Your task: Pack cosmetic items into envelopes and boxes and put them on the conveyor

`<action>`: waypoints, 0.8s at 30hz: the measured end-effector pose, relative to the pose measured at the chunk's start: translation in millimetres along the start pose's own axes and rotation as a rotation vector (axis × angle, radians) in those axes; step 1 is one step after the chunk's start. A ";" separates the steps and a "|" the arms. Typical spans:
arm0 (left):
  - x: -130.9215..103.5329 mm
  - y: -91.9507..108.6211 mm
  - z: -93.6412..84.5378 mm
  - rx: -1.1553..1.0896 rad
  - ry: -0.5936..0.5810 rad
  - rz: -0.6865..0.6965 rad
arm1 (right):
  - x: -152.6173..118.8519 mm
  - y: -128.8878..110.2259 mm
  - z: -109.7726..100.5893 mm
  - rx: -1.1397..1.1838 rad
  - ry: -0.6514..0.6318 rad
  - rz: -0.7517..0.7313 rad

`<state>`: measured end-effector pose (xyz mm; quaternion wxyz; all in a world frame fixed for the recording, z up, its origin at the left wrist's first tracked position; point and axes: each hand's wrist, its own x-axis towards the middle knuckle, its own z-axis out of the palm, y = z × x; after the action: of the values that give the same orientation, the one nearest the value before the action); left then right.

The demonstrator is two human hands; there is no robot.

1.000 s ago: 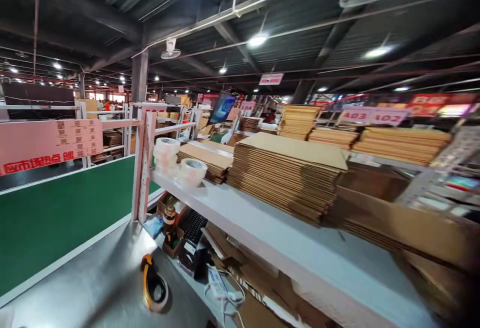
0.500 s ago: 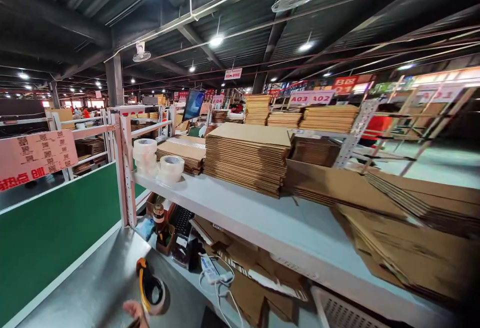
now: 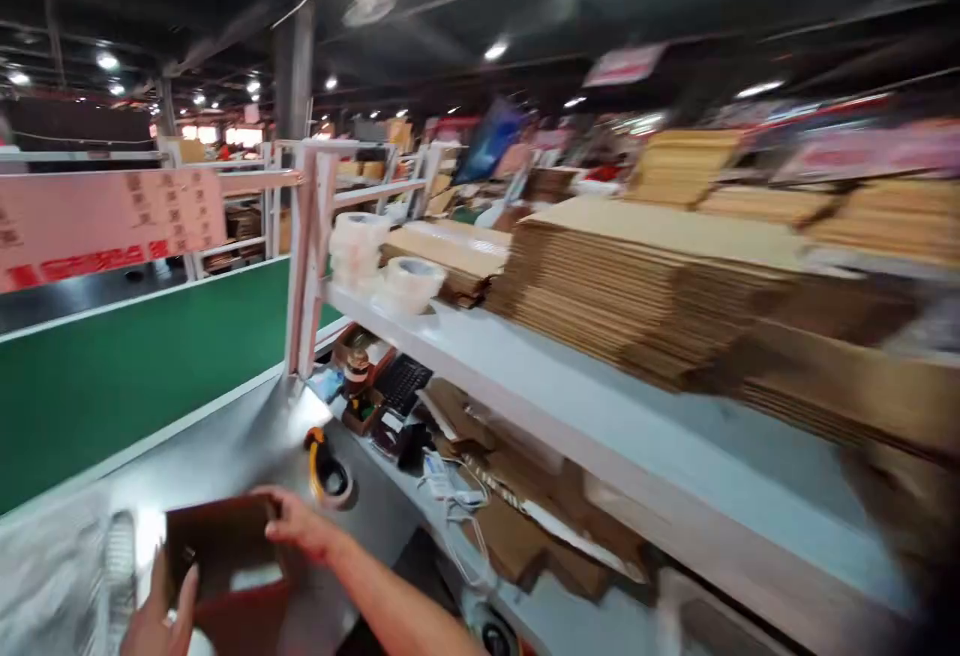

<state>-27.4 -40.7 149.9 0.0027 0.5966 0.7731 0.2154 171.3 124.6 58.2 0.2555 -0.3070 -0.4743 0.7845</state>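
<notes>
A small open cardboard box [image 3: 217, 536] is held between my hands over the grey metal table [image 3: 277, 441] at lower left, its inside facing me. Something white [image 3: 257, 576] lies in it, too blurred to name. My left hand [image 3: 161, 606] grips the left wall, thumb and fingers on either side of it. On the far right edge, my right hand [image 3: 298, 524] has its fingers closed over the rim. Just beyond that hand lies an orange and black tape dispenser [image 3: 324, 466] with a tape roll.
Clear plastic wrapping [image 3: 52, 571] covers the table's left side. A white shelf [image 3: 570, 366] crosses to the right, bearing tape rolls [image 3: 412, 284] and stacked flat cardboard [image 3: 622, 286]. Beneath it are a keyboard [image 3: 405, 381], cables and cardboard pieces [image 3: 517, 536]. A green partition [image 3: 150, 336] borders the left.
My view has turned left and down, so the shelf and dispenser appear farther right or higher. Both hands and the cardboard box have come into view; earlier, only part of one hand showed.
</notes>
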 end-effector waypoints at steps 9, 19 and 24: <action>-3.7 -48.6 34.2 -0.265 -0.344 -0.295 | 16.8 10.6 30.8 -0.207 0.252 -0.079; -6.4 -54.9 94.7 -0.880 0.033 -0.650 | -3.1 3.1 15.7 0.120 0.223 0.126; -14.4 -53.0 93.9 -1.056 0.025 -0.675 | -11.4 24.1 17.3 0.007 0.260 0.101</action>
<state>-47.6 -33.4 43.3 0.3559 0.2353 0.7082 0.5626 163.9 96.4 45.5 0.2763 -0.4286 -0.4183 0.7517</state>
